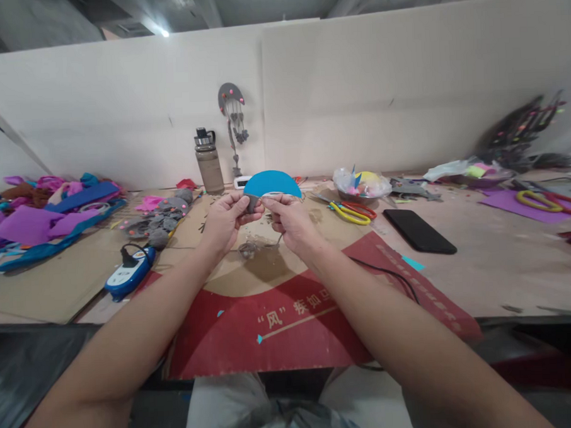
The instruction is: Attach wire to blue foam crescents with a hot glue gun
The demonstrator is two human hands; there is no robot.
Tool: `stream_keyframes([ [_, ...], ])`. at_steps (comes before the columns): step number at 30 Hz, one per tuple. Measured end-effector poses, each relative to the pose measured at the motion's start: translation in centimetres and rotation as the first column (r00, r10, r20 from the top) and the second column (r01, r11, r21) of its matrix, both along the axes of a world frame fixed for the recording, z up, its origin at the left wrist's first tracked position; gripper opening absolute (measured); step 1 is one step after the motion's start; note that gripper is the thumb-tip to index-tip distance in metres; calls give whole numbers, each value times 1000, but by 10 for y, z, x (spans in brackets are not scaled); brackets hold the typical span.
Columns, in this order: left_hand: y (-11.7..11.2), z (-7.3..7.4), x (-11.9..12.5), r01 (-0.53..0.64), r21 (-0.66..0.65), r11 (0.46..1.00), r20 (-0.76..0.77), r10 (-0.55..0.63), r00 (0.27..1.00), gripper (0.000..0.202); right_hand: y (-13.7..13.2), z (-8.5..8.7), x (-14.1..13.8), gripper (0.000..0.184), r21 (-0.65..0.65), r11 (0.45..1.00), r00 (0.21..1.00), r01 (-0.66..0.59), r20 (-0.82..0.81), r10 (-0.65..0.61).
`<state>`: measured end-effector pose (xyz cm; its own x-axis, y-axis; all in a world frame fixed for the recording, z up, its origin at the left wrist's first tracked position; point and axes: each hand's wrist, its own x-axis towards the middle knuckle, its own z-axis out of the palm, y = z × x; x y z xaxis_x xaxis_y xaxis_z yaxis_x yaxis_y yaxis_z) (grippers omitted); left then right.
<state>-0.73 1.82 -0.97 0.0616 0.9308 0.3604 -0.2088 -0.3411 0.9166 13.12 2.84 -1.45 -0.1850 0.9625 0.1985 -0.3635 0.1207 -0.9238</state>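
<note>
My left hand [226, 221] pinches a small grey felt piece [253, 203] between thumb and fingers. Close against it, my right hand [293, 223] is closed in a pinch, its fingertips meeting the edge of the felt. A thin grey string [280, 241] runs down from under my right hand towards a small grey tangle [248, 248] on the board; what the right fingertips grip is too small to make out. Just behind both hands shows a blue felt crescent [271, 182], its lower edge partly hidden by them.
A red-printed cardboard [272, 347] covers the table's front. Scissors [349, 212], a black phone [419, 231] and a plastic-lined bowl [362, 184] are right. A blue power strip [131, 273], grey felt pieces [160, 216] and purple felt [28, 222] lie left. A bottle [209, 164] stands behind.
</note>
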Motion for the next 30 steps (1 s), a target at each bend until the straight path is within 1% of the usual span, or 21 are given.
stream_keyframes([
  [3,1,2,-3,82,-50,995,18,-81,997,18,0,0,3,24,-62,996,998,-59,-36,57],
  [5,2,4,-4,135,-96,986,31,-132,991,18,1,-1,4,27,-71,995,997,-72,-18,71],
  [7,1,5,-6,172,-165,971,37,-168,985,19,1,-3,7,28,-6,997,997,-71,16,71],
  [9,0,6,-8,205,-241,949,45,-200,979,19,1,-3,9,27,109,993,998,-46,50,41],
  [11,0,6,-10,244,-299,923,47,-241,969,18,0,-1,12,30,220,975,996,-29,94,9],
  [13,0,5,-12,278,-333,901,18,-289,957,16,0,2,15,38,294,955,987,-50,161,2],
  [15,1,2,-13,284,-333,899,-41,-315,948,15,1,4,17,41,333,938,971,-100,238,19],
  [17,2,0,-12,274,-294,916,-85,-310,947,15,4,4,18,35,357,927,955,-117,297,6],
  [18,2,-1,-11,272,-266,925,-90,-304,948,15,5,4,18,31,368,925,949,-100,313,-22],
  [22,1,-2,-5,275,-181,944,-70,-291,954,18,10,0,19,21,383,922,931,50,316,-181],
  [24,0,-2,-1,226,-160,961,-111,-245,963,22,11,-2,19,21,374,923,920,86,326,-218],
  [26,0,-4,1,140,-144,980,-190,-167,968,20,11,-3,18,21,376,922,907,97,349,-237],
  [28,1,-6,3,81,-137,987,-257,-114,960,17,10,-4,16,20,397,913,890,92,378,-254],
  [30,1,-8,4,47,-136,990,-290,-85,953,19,9,-4,15,22,425,900,880,98,384,-278],
])
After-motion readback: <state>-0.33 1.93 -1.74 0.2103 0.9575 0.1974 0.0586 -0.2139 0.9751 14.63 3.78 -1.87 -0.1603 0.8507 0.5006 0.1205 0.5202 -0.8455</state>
